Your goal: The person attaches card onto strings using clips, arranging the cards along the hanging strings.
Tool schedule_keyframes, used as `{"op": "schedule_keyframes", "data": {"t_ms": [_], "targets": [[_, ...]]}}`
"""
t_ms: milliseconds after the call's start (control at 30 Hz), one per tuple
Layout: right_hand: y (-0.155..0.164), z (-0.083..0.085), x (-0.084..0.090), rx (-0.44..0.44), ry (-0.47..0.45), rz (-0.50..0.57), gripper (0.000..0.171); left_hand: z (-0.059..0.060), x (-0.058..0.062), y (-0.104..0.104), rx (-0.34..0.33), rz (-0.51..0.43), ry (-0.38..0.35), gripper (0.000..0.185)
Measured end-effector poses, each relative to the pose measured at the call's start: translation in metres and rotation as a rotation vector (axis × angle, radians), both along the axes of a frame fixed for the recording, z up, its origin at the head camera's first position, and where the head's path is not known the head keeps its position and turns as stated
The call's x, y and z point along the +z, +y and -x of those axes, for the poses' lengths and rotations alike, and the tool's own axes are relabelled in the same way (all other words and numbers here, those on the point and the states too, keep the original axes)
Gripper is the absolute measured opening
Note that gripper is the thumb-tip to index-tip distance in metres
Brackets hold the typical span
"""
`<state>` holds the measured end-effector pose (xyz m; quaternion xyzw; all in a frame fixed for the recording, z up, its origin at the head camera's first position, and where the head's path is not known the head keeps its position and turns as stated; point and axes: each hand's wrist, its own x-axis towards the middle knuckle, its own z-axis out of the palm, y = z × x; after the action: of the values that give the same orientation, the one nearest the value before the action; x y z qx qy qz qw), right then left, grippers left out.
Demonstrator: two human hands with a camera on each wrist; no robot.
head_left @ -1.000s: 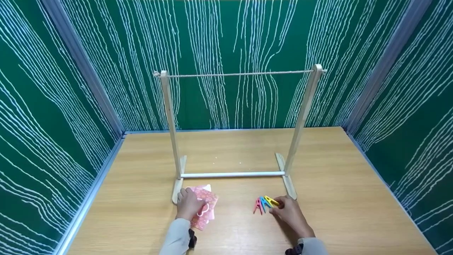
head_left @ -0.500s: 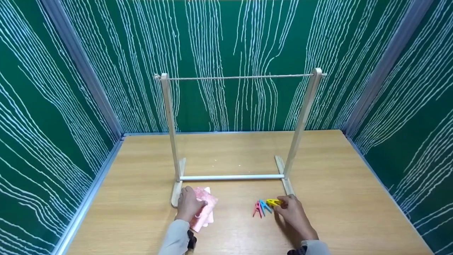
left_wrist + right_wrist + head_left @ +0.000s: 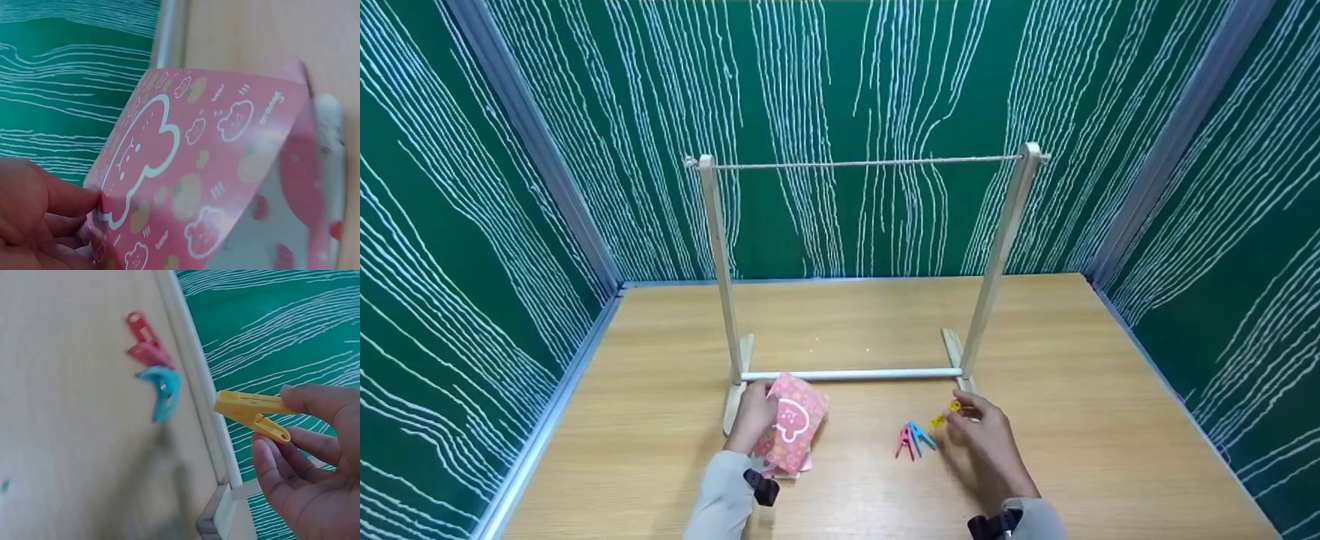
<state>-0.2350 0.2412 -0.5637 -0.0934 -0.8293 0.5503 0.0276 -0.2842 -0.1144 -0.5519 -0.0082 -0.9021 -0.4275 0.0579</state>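
My left hand (image 3: 756, 420) pinches a pink printed card (image 3: 214, 129) by its edge; a white-outlined bear face is on its front. The card is raised and tilted over more cards or sheets (image 3: 264, 225), pink and white with red fruit shapes, that lie below it. On the right, my right hand (image 3: 986, 435) holds a yellow clothespin (image 3: 253, 408) by its handle ends between thumb and fingers, above the table. A red clothespin (image 3: 905, 441) and a blue clothespin (image 3: 921, 435) lie side by side on the table, left of that hand.
A wooden stand (image 3: 1006, 240) with two posts and a white lower bar (image 3: 851, 375) stands behind the hands. A string (image 3: 870, 163) runs between the post tops. Green walls with white lines (image 3: 885, 217) enclose the wooden table (image 3: 855, 315).
My left hand has lifted the top pink card off the pile and tilted it. My right hand has drawn the yellow clothespin away from the red and blue ones and raised it.
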Motion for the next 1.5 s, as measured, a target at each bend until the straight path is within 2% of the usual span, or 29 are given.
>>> {"op": "schedule_keyframes", "data": {"t_ms": [333,533,667,733,967,1267,1500], "targets": [[-0.001,0.006,0.029,-0.034,-0.046,0.102,0.048,0.006,0.024,0.016,0.030,-0.084,0.067,0.019],[0.000,0.012,0.045,-0.016,-0.008,0.095,0.049,0.014,0.041,0.035,0.037,-0.135,0.145,0.018],[0.001,0.017,0.055,-0.002,0.027,0.103,0.050,0.019,0.053,0.047,0.027,-0.184,0.163,0.017],[0.002,0.020,0.062,0.006,0.039,0.116,0.052,0.022,0.061,0.053,0.025,-0.206,0.158,0.017],[0.004,0.028,0.096,0.031,0.034,0.126,0.060,0.032,0.089,0.072,0.035,-0.308,0.053,0.020],[0.004,0.036,0.135,0.069,0.051,0.150,0.062,0.042,0.116,0.092,-0.019,-0.361,0.079,0.020],[0.005,0.041,0.158,0.106,0.126,0.128,0.060,0.049,0.136,0.106,-0.039,-0.398,0.110,0.020]]}}
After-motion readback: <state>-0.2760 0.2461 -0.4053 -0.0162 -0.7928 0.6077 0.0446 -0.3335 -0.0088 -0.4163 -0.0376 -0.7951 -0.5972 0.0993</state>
